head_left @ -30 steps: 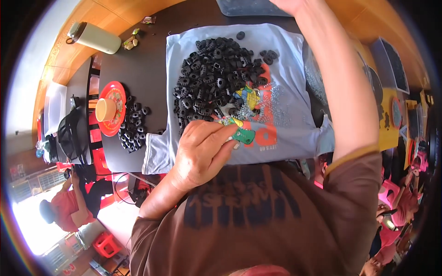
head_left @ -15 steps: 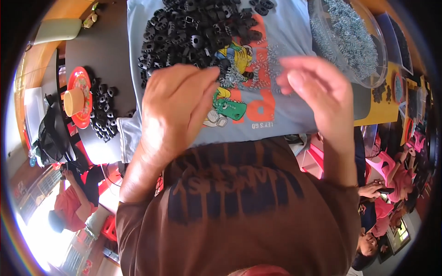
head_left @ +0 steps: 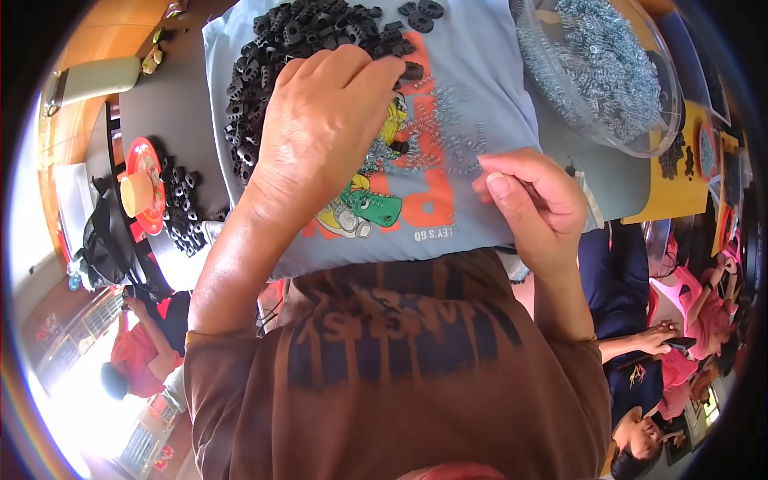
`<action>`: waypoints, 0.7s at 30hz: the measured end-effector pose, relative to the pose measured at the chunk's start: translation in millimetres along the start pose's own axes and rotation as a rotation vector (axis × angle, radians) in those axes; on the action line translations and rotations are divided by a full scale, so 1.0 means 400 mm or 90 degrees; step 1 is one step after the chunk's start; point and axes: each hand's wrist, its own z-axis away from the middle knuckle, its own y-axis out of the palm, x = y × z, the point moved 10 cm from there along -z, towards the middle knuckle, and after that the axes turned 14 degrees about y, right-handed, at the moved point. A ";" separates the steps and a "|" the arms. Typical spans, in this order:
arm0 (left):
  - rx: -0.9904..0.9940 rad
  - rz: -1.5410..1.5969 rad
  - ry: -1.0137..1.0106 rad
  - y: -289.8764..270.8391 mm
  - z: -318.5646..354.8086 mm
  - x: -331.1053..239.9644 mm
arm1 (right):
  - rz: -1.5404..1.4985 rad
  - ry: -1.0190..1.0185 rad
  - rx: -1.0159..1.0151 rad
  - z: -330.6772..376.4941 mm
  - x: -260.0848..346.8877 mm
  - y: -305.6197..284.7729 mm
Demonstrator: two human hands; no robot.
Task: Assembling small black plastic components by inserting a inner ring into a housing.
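Note:
My left hand (head_left: 328, 120) lies back up over the heap of black plastic cord locks (head_left: 292, 28). Its fingers curl down and their tips are hidden, so what they grip cannot be seen. One black cord lock (head_left: 413, 71) rests beside its index finger. My right hand (head_left: 540, 196) hovers at the right of the cloth, thumb and fingers drawn together; anything between them is too small to make out. Loose small metal springs (head_left: 460, 144) are scattered on the light blue printed cloth (head_left: 488, 80) between the hands.
A clear tub (head_left: 668, 132) full of springs stands at the right. At the left are a red plate (head_left: 144, 150) with a beige cup (head_left: 136, 194) and more black pieces (head_left: 182, 208). A seated person (head_left: 640, 400) at the right holds a dark phone-like object; another person (head_left: 140, 352) is at the left.
My left hand has moved up and farther over the black heap. My right hand has come down and nearer to me, its fingers more curled. The view has shifted slightly.

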 end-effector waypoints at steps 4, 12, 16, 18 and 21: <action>0.053 -0.016 -0.066 0.011 0.004 0.032 | -0.001 -0.007 -0.013 -0.001 0.003 -0.001; -0.004 -0.028 -0.032 -0.010 0.008 0.023 | 0.141 -0.073 -0.050 -0.017 0.076 0.019; -0.049 -0.022 0.014 -0.034 0.007 -0.003 | 0.457 -0.251 -0.070 -0.076 0.165 0.075; -0.079 -0.018 -0.005 -0.060 0.015 -0.003 | 0.616 -0.272 -0.102 -0.132 0.166 0.107; -0.103 -0.007 -0.051 -0.092 0.044 -0.002 | 0.732 -0.283 -0.080 -0.188 0.151 0.149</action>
